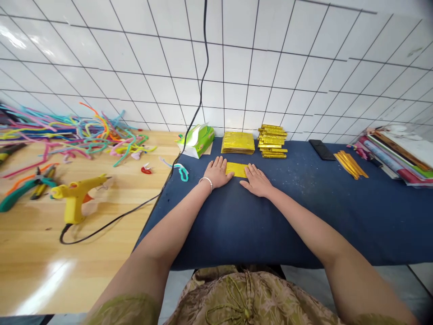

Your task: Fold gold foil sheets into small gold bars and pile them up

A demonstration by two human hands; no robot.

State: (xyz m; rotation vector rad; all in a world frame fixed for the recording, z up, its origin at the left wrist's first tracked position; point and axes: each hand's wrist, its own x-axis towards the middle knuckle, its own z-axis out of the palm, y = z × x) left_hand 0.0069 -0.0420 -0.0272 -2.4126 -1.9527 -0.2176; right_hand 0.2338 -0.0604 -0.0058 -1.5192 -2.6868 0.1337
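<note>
A gold foil sheet (237, 169) lies flat on the dark blue cloth (270, 216). My left hand (217, 173) presses palm down on its left edge, fingers spread. My right hand (256, 180) lies flat on its right edge. Behind the sheet sits a flat stack of gold foil sheets (238, 143), and to its right a taller pile of folded gold pieces (272, 141).
A green tissue pack (196, 141) stands at the cloth's back left. Left on the wooden table (30, 266) lie a yellow glue gun (77, 197) with black cord, pliers (23, 186) and many coloured pipe cleaners (77, 133). Right: black phone (322, 149), gold strips (350, 164), stacked books (399, 155).
</note>
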